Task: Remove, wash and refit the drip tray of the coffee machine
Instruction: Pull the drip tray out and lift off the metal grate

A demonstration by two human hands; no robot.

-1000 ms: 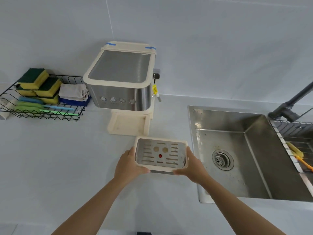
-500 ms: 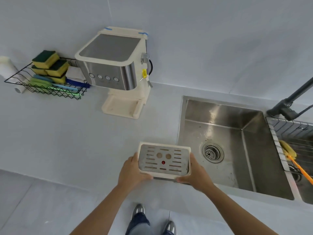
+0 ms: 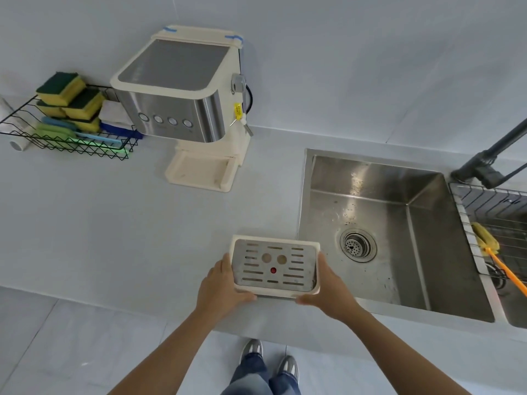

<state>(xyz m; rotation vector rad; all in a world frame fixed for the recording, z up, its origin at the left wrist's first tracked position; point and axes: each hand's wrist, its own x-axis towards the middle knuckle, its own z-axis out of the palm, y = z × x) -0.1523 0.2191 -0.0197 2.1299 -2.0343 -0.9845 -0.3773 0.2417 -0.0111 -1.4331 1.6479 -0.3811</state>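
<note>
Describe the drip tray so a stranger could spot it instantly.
Start at the steel sink set in the grey counter; just left of its near corner, both hands hold the drip tray by its short sides. It is a cream rectangle topped with a slotted metal grate bearing a small red dot.

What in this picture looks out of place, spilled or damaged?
Nothing is spilled or broken. The drip tray is out of the coffee machine, held level in the left hand and right hand, so the machine's base sits bare. Blue tape marks the machine's top corners. The sink floor shows dark specks.
</note>
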